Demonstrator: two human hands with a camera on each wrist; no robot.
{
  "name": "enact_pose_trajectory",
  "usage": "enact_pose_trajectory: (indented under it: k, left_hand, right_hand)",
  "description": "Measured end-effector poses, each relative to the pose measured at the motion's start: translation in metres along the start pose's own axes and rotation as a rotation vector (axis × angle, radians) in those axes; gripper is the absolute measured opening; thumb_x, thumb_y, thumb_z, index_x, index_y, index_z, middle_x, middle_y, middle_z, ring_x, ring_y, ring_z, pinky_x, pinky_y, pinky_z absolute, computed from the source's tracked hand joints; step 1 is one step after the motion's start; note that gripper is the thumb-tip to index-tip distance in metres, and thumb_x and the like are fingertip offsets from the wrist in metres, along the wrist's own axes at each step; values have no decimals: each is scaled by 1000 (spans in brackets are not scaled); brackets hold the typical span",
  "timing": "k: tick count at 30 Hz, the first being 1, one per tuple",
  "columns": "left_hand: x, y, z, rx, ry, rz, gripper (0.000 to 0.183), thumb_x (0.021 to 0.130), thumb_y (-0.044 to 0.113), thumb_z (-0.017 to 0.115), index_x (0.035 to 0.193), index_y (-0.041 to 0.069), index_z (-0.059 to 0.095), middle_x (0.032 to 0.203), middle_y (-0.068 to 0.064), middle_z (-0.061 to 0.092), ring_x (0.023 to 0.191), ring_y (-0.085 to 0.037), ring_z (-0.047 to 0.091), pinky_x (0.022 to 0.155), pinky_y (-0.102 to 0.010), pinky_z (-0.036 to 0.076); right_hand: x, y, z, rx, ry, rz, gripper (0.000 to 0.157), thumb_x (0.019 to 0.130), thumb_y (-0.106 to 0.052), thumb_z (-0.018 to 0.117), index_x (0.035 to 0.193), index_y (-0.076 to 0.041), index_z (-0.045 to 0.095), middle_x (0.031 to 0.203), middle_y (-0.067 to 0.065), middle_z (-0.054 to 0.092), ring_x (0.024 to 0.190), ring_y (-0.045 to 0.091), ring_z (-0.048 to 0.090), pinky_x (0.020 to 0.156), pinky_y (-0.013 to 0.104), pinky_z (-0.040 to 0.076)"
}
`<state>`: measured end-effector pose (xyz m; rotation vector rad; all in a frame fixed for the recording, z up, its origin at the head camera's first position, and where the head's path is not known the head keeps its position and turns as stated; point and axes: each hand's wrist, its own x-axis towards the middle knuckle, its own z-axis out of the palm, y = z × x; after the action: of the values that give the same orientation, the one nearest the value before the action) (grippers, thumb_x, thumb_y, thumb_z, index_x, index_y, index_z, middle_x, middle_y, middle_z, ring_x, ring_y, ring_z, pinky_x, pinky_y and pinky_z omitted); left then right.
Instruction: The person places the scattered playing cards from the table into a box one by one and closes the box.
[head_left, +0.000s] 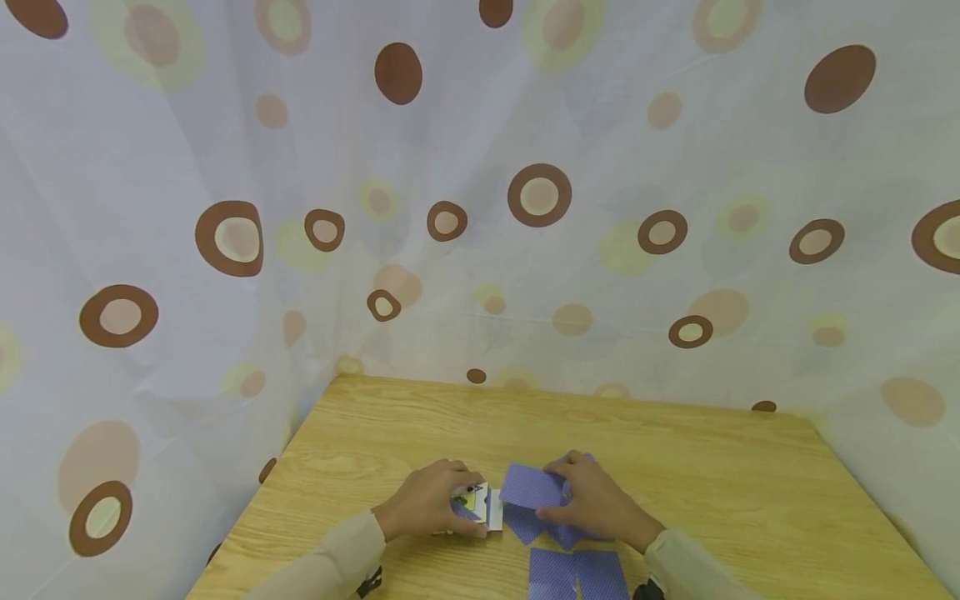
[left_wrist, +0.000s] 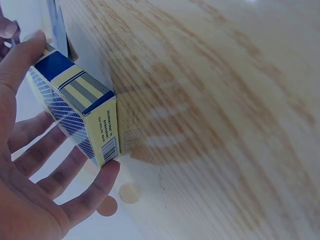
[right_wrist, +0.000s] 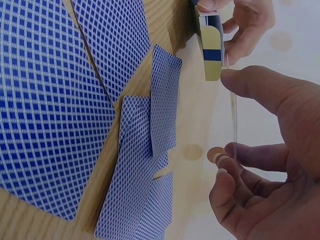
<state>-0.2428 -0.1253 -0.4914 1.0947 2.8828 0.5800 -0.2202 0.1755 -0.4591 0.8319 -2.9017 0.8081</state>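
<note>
My left hand (head_left: 429, 502) grips a playing card box (left_wrist: 70, 87) with blue, cream and grey printing, thumb on one side and fingers on the other. In the right wrist view the box's end flap (right_wrist: 212, 55) is folded out, facing my right hand. My right hand (head_left: 596, 502) pinches a playing card (head_left: 528, 486) between thumb and fingers, its blue patterned back up. From the right wrist the held card (right_wrist: 233, 117) shows nearly edge-on, close to the box's flap. Whether the card touches the box, I cannot tell.
Several blue-backed playing cards (right_wrist: 132, 165) lie loosely overlapped under my right hand. Nearer the front edge are two more cards (head_left: 551, 573), side by side. The wooden table (head_left: 360, 417) is bordered by a dotted curtain (head_left: 465, 133) at the back and sides.
</note>
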Motion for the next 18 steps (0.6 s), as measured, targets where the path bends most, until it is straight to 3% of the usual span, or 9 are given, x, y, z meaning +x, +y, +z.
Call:
enact_pose_trajectory:
  k: [9,18]
  left_hand:
    - [0,2,-1,2,0,3,77,77,66,81,136,17,68,124,1,66,102,-10,59,78,-26,51]
    - [-1,1,-1,8,-1,6,78,78,67,79,136,16,68,125,1,66,106,-13,60,83,-30,54]
  right_hand:
    - [2,-9,2,7,-19,-7,70,80,-41,88,128,6,66,115,13,62,97,21,59,80,41,55]
    - [3,-11,9,0,-37,-16,69,79,-41,89,127,3,67,112,8,60,97,19,58,81,39,54]
